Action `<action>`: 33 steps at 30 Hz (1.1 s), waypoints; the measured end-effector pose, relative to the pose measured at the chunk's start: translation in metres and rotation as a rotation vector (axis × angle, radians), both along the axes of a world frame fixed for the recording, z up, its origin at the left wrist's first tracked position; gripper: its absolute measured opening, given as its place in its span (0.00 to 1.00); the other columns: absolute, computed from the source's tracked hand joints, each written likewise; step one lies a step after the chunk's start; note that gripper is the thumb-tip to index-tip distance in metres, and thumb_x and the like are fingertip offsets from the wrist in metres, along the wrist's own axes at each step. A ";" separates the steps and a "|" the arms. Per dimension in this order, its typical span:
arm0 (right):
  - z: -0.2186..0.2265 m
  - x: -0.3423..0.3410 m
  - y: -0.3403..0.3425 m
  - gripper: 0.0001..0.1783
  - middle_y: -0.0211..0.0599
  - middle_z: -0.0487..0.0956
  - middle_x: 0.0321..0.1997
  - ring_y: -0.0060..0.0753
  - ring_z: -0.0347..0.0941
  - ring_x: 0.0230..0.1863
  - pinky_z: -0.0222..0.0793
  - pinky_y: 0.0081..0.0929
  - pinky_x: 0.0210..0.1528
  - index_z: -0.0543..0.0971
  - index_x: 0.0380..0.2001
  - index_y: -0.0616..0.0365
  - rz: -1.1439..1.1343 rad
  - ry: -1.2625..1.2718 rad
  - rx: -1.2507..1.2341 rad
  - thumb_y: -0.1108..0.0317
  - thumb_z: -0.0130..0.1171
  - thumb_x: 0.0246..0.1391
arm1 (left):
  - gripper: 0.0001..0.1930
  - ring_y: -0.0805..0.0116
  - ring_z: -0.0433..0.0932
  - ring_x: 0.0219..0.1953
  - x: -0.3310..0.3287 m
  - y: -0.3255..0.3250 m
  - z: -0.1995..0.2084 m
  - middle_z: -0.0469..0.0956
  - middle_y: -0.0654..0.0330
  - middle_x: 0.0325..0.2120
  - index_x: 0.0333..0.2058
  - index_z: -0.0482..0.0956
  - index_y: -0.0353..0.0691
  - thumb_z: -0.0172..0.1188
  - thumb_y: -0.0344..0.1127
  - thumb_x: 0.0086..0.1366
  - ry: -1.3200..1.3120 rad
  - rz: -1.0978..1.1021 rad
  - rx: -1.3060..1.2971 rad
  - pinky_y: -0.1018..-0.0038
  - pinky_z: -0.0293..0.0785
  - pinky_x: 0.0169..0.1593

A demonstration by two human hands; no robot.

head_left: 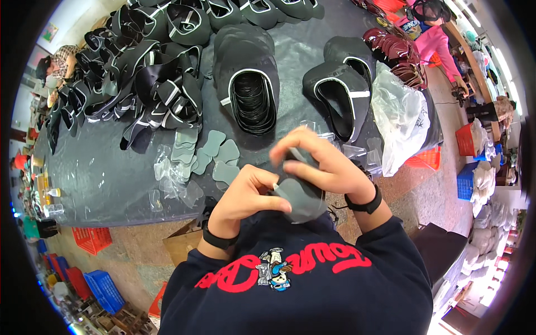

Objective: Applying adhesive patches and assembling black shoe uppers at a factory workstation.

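Close to my chest, at the table's front edge, both hands hold a dark grey-black shoe upper (305, 202). My left hand (248, 195) grips its left side, with the thumb lying across it. My right hand (329, 170) is closed over its upper right part; the fingertips are slightly blurred. Just beyond my left hand lie several grey-green shaped pieces (214, 143), some loose and some overlapping. A nested stack of black uppers with white trim (245, 50) stands straight ahead. Two more black uppers (338, 89) stand to its right.
A large heap of black uppers (139, 78) covers the table's (100, 178) far left. Clear plastic pieces (173, 178) lie near the front edge. A plastic bag (399, 111) and dark red shoe parts (396, 50) are at right. Red crates (92, 239) stand below. Other people work farther off.
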State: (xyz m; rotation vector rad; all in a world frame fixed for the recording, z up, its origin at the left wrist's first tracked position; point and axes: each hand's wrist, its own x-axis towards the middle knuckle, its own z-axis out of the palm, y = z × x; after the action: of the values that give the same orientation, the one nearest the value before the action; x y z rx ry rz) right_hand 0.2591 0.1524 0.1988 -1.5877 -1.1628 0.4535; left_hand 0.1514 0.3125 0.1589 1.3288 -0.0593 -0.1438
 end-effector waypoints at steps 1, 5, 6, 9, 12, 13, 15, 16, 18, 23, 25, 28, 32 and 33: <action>0.000 0.000 0.003 0.10 0.36 0.74 0.38 0.34 0.67 0.44 0.60 0.26 0.47 0.73 0.37 0.62 -0.163 -0.141 0.030 0.76 0.49 0.49 | 0.14 0.85 0.62 0.19 0.000 0.000 0.002 0.68 0.71 0.13 0.15 0.72 0.35 0.72 0.32 0.39 0.178 -0.042 -0.052 0.81 0.58 0.23; 0.009 -0.016 -0.006 0.06 0.36 0.76 0.32 0.33 0.70 0.35 0.64 0.25 0.40 0.77 0.29 0.60 -0.241 0.041 0.031 0.72 0.57 0.45 | 0.20 0.86 0.52 0.16 -0.004 -0.010 0.006 0.56 0.73 0.08 0.09 0.66 0.36 0.72 0.32 0.40 0.102 0.252 0.019 0.79 0.47 0.18; 0.013 -0.021 -0.005 0.06 0.36 0.76 0.31 0.32 0.70 0.34 0.64 0.25 0.39 0.77 0.28 0.60 -0.274 -0.038 -0.007 0.73 0.60 0.43 | 0.20 0.86 0.52 0.16 -0.004 -0.010 0.010 0.56 0.73 0.08 0.09 0.66 0.36 0.72 0.32 0.40 0.106 0.249 0.018 0.79 0.47 0.18; 0.006 -0.024 -0.004 0.06 0.33 0.76 0.27 0.30 0.70 0.30 0.63 0.24 0.36 0.76 0.25 0.61 -0.284 -0.012 0.035 0.74 0.62 0.40 | 0.22 0.85 0.51 0.16 -0.002 -0.009 0.014 0.54 0.71 0.07 0.08 0.62 0.36 0.72 0.32 0.41 -0.028 0.226 0.301 0.78 0.46 0.18; 0.002 -0.029 -0.003 0.05 0.32 0.76 0.25 0.30 0.70 0.29 0.62 0.24 0.35 0.76 0.23 0.61 -0.312 0.057 0.061 0.75 0.61 0.40 | 0.24 0.79 0.50 0.14 -0.001 -0.011 0.010 0.53 0.66 0.06 0.08 0.59 0.36 0.71 0.32 0.41 -0.067 0.221 0.280 0.76 0.46 0.18; 0.002 -0.033 -0.001 0.04 0.31 0.76 0.24 0.29 0.70 0.29 0.62 0.24 0.35 0.75 0.22 0.60 -0.348 0.093 0.067 0.75 0.61 0.40 | 0.22 0.76 0.53 0.13 0.000 -0.008 0.007 0.57 0.65 0.06 0.09 0.62 0.36 0.71 0.32 0.41 -0.212 0.201 0.373 0.76 0.48 0.17; 0.002 -0.039 0.001 0.04 0.31 0.76 0.24 0.29 0.70 0.28 0.62 0.25 0.36 0.75 0.21 0.60 -0.379 0.083 0.065 0.75 0.61 0.40 | 0.20 0.73 0.55 0.12 0.001 -0.008 0.006 0.60 0.63 0.07 0.09 0.64 0.36 0.70 0.32 0.41 -0.358 0.178 0.463 0.76 0.50 0.17; 0.002 -0.040 0.001 0.04 0.31 0.76 0.24 0.29 0.70 0.28 0.61 0.25 0.36 0.74 0.20 0.60 -0.409 0.072 0.063 0.75 0.60 0.41 | 0.16 0.71 0.60 0.12 0.001 -0.009 0.008 0.63 0.62 0.08 0.11 0.68 0.37 0.70 0.31 0.41 -0.388 0.172 0.459 0.76 0.53 0.17; 0.001 -0.038 0.000 0.03 0.33 0.76 0.25 0.29 0.70 0.29 0.62 0.24 0.37 0.75 0.21 0.60 -0.377 0.022 0.032 0.75 0.60 0.41 | 0.12 0.69 0.64 0.12 0.002 -0.007 0.009 0.66 0.61 0.09 0.12 0.72 0.37 0.69 0.31 0.41 -0.420 0.163 0.455 0.77 0.56 0.18; 0.007 -0.034 -0.004 0.05 0.34 0.75 0.27 0.29 0.69 0.36 0.59 0.23 0.40 0.75 0.24 0.59 -0.268 -0.047 -0.098 0.74 0.61 0.40 | 0.06 0.69 0.72 0.16 0.002 -0.004 0.003 0.73 0.60 0.14 0.22 0.80 0.40 0.68 0.29 0.42 -0.647 0.112 0.622 0.78 0.62 0.20; 0.013 -0.033 -0.005 0.13 0.34 0.73 0.34 0.29 0.67 0.42 0.59 0.23 0.44 0.75 0.31 0.59 -0.285 0.053 -0.293 0.74 0.64 0.38 | 0.06 0.69 0.73 0.17 0.002 -0.009 -0.002 0.74 0.60 0.15 0.22 0.80 0.39 0.68 0.28 0.42 -0.616 0.165 0.531 0.78 0.64 0.21; 0.008 -0.024 -0.013 0.22 0.36 0.70 0.42 0.28 0.65 0.46 0.58 0.24 0.48 0.74 0.38 0.60 -0.124 0.334 0.044 0.74 0.67 0.35 | 0.06 0.71 0.77 0.24 -0.006 -0.011 -0.006 0.78 0.59 0.22 0.26 0.80 0.36 0.66 0.25 0.46 -0.490 0.213 0.412 0.79 0.70 0.30; 0.005 -0.021 -0.019 0.25 0.39 0.68 0.47 0.30 0.64 0.52 0.63 0.25 0.52 0.73 0.42 0.63 -0.110 0.357 0.070 0.78 0.66 0.35 | 0.16 0.70 0.74 0.40 -0.010 -0.011 -0.008 0.75 0.55 0.38 0.40 0.72 0.27 0.60 0.22 0.51 -0.134 0.245 -0.261 0.75 0.69 0.46; 0.005 -0.021 -0.019 0.25 0.39 0.68 0.47 0.30 0.64 0.52 0.63 0.25 0.52 0.73 0.42 0.63 -0.111 0.358 0.071 0.78 0.66 0.35 | 0.17 0.70 0.74 0.41 -0.011 -0.011 -0.009 0.75 0.55 0.38 0.41 0.72 0.28 0.59 0.21 0.51 -0.111 0.239 -0.325 0.74 0.69 0.46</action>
State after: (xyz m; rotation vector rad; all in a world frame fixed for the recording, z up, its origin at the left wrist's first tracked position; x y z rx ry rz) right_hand 0.2384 0.1331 0.2035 -1.4300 -0.8065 0.5892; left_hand 0.1407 0.3018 0.1500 1.0089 -0.0163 0.1388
